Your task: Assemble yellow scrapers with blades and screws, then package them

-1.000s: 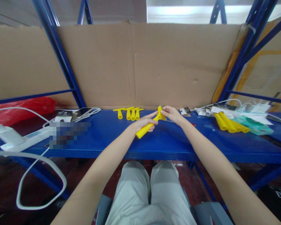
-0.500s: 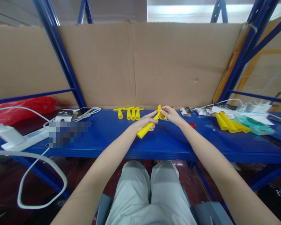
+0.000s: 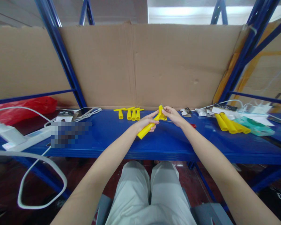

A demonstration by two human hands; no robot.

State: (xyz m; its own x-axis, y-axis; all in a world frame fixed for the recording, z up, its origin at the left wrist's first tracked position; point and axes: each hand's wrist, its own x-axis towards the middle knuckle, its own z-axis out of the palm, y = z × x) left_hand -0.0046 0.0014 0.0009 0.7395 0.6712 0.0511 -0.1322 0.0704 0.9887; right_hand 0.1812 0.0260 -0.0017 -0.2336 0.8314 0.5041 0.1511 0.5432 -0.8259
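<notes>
My left hand (image 3: 146, 122) is closed around a yellow T-shaped plastic piece with a round tubular handle (image 3: 144, 131). The open tube end points down toward me and to the left, while the wider head points up and away. At that head, my right hand (image 3: 172, 115) pinches the piece's edge with bent fingers; whether a small part sits under the fingertips I cannot tell. Behind and to the left, several similar yellow T-shaped pieces (image 3: 131, 114) stand in a row. A red-handled tool (image 3: 193, 125) with a thin shaft lies beside my right wrist, partly hidden.
Yellow tubes (image 3: 230, 123) lie at the right on the blue shelf table (image 3: 103, 137), near a green packet (image 3: 257, 125) and small boxes. On the left are a power strip (image 3: 28, 139), white cables and a red bag (image 3: 28, 107). A cardboard wall (image 3: 166, 65) stands behind.
My right fingers have shifted very slightly on the head of the yellow piece, and more of the head and the thin shaft shows. My left hand keeps its hold.
</notes>
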